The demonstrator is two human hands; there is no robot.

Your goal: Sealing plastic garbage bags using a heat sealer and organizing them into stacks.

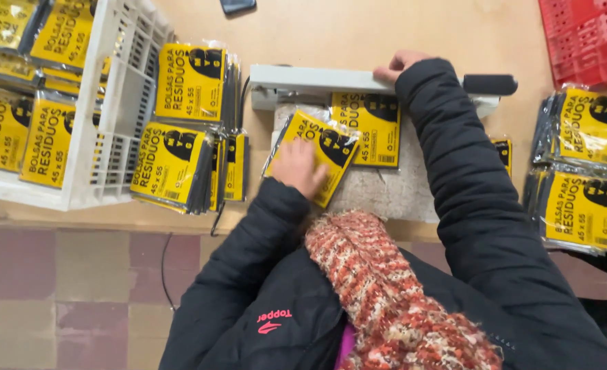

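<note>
My left hand (298,168) rests flat on a tilted yellow-and-black packet of bags (324,147) lying on a grey pad (385,192). A second packet (370,123) lies straight under the bar of a white heat sealer (317,81). My right hand (398,65) presses down on that bar, its black handle (490,84) sticking out to the right. Black jacket sleeves cover both arms.
Stacks of the same packets (180,161) lie left of the sealer, and more fill a white plastic crate (111,103) at far left. Further stacks (584,171) sit on the right. A red crate (584,38) stands at top right. A knitted scarf hangs below.
</note>
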